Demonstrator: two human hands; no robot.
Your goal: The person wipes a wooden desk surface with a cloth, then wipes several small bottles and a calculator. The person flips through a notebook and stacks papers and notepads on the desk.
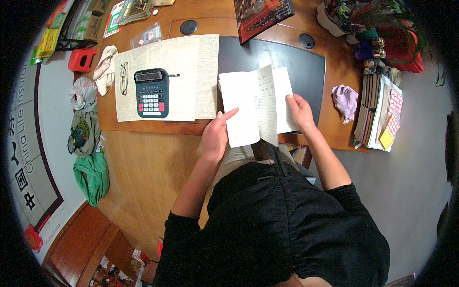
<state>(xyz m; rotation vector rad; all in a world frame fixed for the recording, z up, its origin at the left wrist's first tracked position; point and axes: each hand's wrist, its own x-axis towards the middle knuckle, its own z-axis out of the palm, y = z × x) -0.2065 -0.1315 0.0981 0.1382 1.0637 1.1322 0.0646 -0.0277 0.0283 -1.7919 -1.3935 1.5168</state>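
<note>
An open notebook [242,107] with white pages, some ruled and bearing handwriting, is held above the near edge of the desk. My left hand [217,138] grips its left side, the thumb lying over the page. At the right, my right hand [301,110] holds the outer page edge between thumb and fingers. One ruled leaf [267,104] stands up between the two sides. To the left, a dark desktop calculator [152,93] rests on a pale woven mat [208,79], with a pen [174,75] at its right and eyeglasses [124,79] at its left.
A dark desk pad [312,75] lies beneath and beyond the notebook. A screen-like panel [261,16] stands at the back. Right of the pad are a lilac cloth [345,102] and a row of upright books [367,104]. A pale cloth [105,70] lies by the left edge.
</note>
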